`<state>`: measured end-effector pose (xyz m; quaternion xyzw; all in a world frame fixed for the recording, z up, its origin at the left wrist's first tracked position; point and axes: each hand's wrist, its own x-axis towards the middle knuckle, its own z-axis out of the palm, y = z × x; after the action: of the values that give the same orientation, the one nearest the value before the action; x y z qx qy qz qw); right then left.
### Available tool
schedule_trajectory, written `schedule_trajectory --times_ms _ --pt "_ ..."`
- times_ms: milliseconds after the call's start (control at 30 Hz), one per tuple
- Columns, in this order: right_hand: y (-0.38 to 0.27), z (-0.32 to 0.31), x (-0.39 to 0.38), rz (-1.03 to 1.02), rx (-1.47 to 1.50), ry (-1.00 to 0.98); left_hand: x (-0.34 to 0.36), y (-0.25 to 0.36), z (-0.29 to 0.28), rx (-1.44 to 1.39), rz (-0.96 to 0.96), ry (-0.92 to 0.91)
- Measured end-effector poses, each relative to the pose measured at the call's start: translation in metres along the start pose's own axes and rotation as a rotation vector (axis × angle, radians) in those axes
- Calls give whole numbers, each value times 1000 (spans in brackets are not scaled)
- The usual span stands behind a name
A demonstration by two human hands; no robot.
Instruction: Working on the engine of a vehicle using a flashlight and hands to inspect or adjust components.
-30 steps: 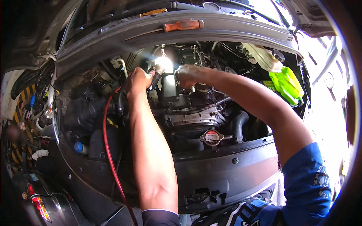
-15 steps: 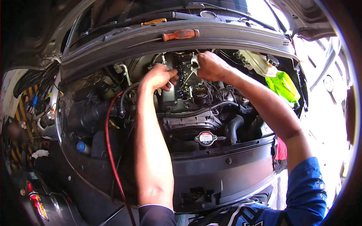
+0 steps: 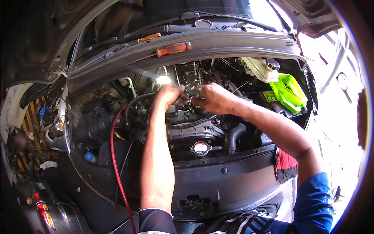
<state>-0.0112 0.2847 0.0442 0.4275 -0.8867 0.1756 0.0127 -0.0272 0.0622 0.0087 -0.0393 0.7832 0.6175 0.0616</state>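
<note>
Both my hands work close together over the top of the engine (image 3: 189,76). My left hand (image 3: 168,95) has its fingers curled over the left side of the engine cover, fingertips smeared by motion. My right hand (image 3: 215,98) is closed, knuckles up, near the oil filler area. A small pale greyish thing, perhaps a bit of cloth, shows at its fingertips; its kind is blurred. The two sets of fingertips nearly meet, and what lies between them is hidden. A bright glare sits just behind my left hand.
An orange-handled screwdriver (image 3: 174,49) lies on the ledge below the windshield, with a yellow-handled tool (image 3: 149,38) behind it. A red hose (image 3: 113,150) runs down the left side. A bright green container (image 3: 289,93) stands at the right, beside a pale reservoir (image 3: 257,69). A radiator cap (image 3: 200,148) is nearer me.
My right hand has come nearer and lower, toward my left hand. My left hand has shifted slightly nearer and to the right across the engine. The head view has moved a little.
</note>
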Motion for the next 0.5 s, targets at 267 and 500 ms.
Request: schedule_trajectory --times_ms 267,500 --pt "71 20 -49 223 147 221 -14 16 -21 662 20 287" --pt "101 29 -60 127 -143 87 -39 54 -16 1092 191 492"
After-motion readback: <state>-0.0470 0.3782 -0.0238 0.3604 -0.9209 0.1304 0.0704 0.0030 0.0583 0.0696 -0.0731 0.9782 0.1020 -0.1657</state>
